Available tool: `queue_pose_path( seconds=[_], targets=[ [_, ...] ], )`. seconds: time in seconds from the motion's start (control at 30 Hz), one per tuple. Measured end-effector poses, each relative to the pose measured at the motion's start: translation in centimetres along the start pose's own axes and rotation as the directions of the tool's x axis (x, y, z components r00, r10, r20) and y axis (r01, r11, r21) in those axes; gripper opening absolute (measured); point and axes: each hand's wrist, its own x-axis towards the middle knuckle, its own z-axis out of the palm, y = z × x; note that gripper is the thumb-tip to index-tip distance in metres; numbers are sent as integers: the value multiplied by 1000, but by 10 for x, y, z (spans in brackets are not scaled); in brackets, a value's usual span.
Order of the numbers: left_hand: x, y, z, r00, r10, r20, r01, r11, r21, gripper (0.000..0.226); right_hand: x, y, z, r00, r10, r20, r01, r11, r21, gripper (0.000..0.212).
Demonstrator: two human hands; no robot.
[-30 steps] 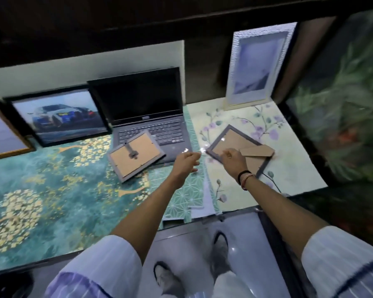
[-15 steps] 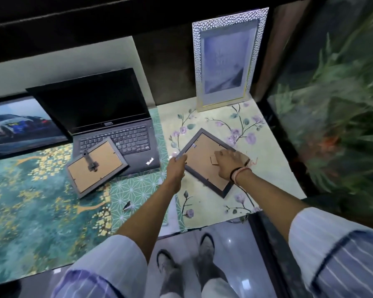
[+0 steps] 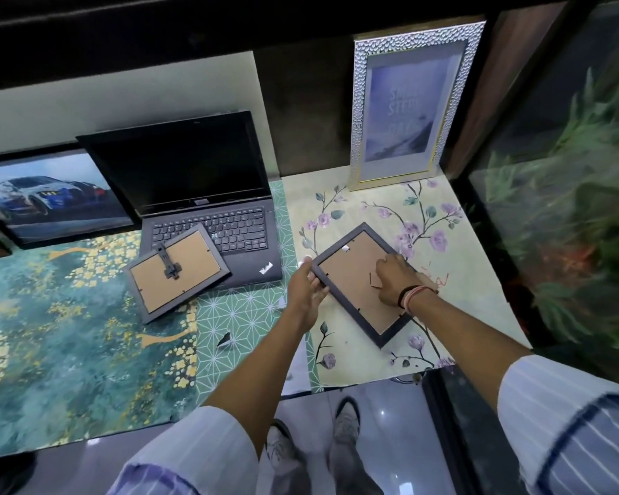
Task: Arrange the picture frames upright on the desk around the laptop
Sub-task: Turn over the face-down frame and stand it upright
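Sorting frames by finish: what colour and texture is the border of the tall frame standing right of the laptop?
Silver, with a hammered dimpled texture; head view.

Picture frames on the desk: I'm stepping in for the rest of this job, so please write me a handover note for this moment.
Left hand grips the left corner of the dark frame, which lies face down on the floral mat.
Right hand presses on its cardboard back, at the stand.
Second grey frame lies face down, partly on the laptop.
Done: silver frame and car picture stand upright.
Left: stand up both face-down frames beside the laptop.
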Motion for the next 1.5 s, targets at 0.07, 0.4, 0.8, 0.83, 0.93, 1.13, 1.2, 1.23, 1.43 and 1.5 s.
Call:
queue_pose_path(
  seconds=[0.07,0.4,0.8,0.83,0.93,1.13,1.2,1.23,1.43,1.5],
  targets=[
    [-6,7,-6,1000,-3,0,3,996,-89,36,-5,2,-6,1000,-5,-6,6,994,105,42],
    [-21,39,-24,988,-11,153,-13,987,160,70,-40,-34,-88,973,-162,-163,230,693,683,39],
    [-30,51,-48,960,43,276,-96,979,182,43,-59,-38,-93,964,-261,53,43,350,936,18],
    [-30,51,-50,959,41,281,-91,982,165,43,-57,-36,-89,967,-236,93,-12,322,947,21],
    [-31,49,-51,956,45,291,-97,981,166,44,-55,-35,-82,969,-225,103,-35,289,957,26],
    [-28,56,-49,952,142,272,-195,964,180,43,-57,-29,-84,977,-184,-104,151,265,952,26],
    [-25,59,-48,948,161,273,-215,959,183,42,-57,-21,-80,988,-147,-43,58,100,993,32],
    [-23,61,-47,948,167,271,-219,960,174,42,-60,-17,-79,991,-133,-10,14,25,1000,37],
    [-8,68,-31,946,218,240,-253,960,123,33,-67,6,-59,987,-146,64,-87,-163,983,61],
    [-3,70,-25,939,234,250,-272,953,130,27,-64,7,-55,992,-123,-17,2,-116,993,37]
  ],
)
